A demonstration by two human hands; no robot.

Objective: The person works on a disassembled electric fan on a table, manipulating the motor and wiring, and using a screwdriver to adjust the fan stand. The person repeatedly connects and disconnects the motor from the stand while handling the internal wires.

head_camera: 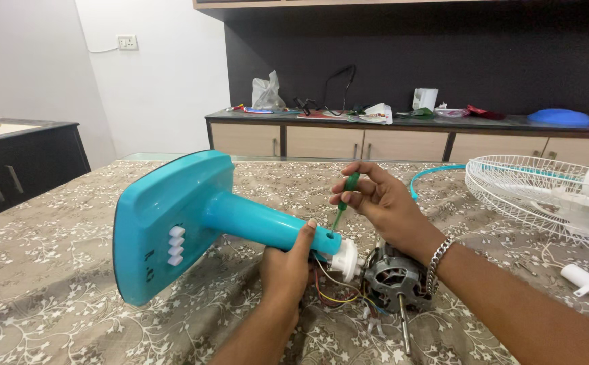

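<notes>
The teal fan stand (240,217) is gripped by the left hand (286,267); a green screwdriver (344,199), pinched in the right hand (382,199), is driven just beyond that grip, calling for steady turning beside the motor (394,277).

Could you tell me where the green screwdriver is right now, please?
In the head view, the green screwdriver is centre frame in the right hand, its tip on the teal fan stand.

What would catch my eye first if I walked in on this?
The big turquoise fan stand, lying on its side on the flowered tablecloth. The left hand grips its neck while the right hand works a green screwdriver into the joint, beside the bare motor. A white fan grille lies far right.
</notes>
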